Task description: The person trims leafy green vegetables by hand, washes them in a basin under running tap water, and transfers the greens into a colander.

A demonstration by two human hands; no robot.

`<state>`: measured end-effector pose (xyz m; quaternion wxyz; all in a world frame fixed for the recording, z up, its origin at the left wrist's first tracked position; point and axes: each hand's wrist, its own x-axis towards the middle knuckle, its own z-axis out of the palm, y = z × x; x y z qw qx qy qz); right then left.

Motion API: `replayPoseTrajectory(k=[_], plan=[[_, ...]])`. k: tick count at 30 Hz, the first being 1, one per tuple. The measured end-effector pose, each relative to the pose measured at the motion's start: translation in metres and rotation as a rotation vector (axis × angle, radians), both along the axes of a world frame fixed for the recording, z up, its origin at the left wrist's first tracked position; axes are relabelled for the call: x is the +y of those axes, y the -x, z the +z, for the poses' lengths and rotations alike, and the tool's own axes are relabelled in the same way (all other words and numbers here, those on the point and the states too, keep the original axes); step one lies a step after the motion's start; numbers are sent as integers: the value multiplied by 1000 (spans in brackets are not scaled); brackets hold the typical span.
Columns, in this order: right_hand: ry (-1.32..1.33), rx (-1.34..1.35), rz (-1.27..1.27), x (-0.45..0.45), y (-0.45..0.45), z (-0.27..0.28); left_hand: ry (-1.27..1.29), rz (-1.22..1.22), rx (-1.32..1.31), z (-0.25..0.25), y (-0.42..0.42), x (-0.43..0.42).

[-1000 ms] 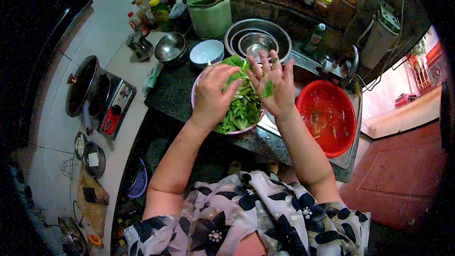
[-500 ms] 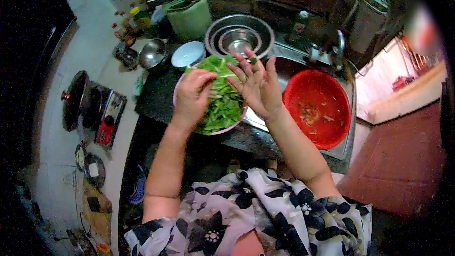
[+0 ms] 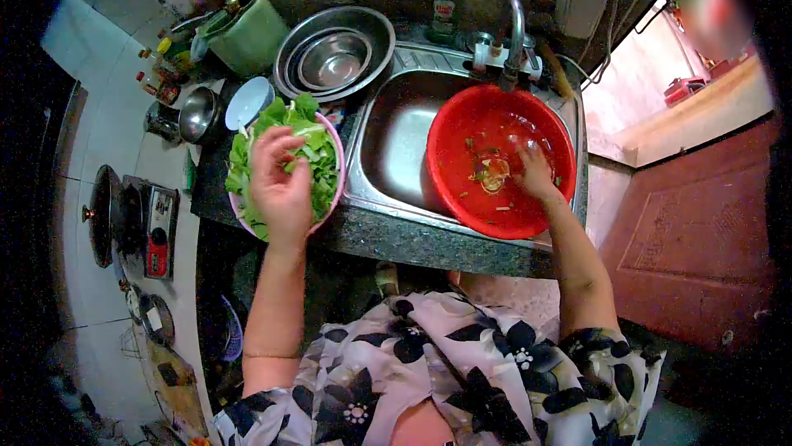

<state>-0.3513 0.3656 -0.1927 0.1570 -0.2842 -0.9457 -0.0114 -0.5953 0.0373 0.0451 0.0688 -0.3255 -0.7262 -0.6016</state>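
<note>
The leafy greens (image 3: 239,167) stand heaped in a pink-rimmed bowl (image 3: 340,161) near the front edge of the table (image 3: 429,249), just beside the left edge of the sink (image 3: 403,136). The bulk appears already gathered there, some leaves reaching past the rim. A red basin (image 3: 439,178) occupies the sink's right end, below the tap (image 3: 516,37), its front rim close to the sink's front edge. It contains water and loose scraps (image 3: 492,175), pale and green; these are judged the portion left outside the heap, small by comparison. Whether the greens are fully clean cannot be established by eye. The left hand (image 3: 280,186) is over the front of the heap, fingers loosely curled and thumb near them; its grip is narrow, though I cannot tell whether it pinches a leaf. The right hand (image 3: 536,172) reaches into the red basin, fingers partly spread and blurred by the water; I cannot tell whether its grip has hold of anything. Noted towards the back edge: nested metal bowls (image 3: 285,70), with a white bowl (image 3: 250,102) nearer the pink-rimmed one, and an upright green bottle (image 3: 444,17) behind the sink.
</note>
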Motion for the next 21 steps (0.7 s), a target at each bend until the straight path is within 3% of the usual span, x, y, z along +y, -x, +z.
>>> replayPoseTrajectory(k=[4, 8, 11, 14, 17, 18, 21], plan=[[946, -383, 15, 17, -8, -12, 34, -99, -11, -23, -37, 28], [909, -63, 284, -9, -15, -14, 88, -128, -103, -41, -59, 37], [678, -398, 420, -30, -17, -11, 115, -160, -101, -54, -66, 41], [840, -715, 228, -34, -14, 0, 107, -204, -125, -62, -68, 43], [663, -687, 339, -33, -4, 13, 160, -192, -79, -57, -70, 39], [815, -391, 190, -46, 6, 53, 170, -192, -89, -60, -69, 35], [670, -29, 489, -60, 49, 76, 150, -173, -109, -68, -68, 20]])
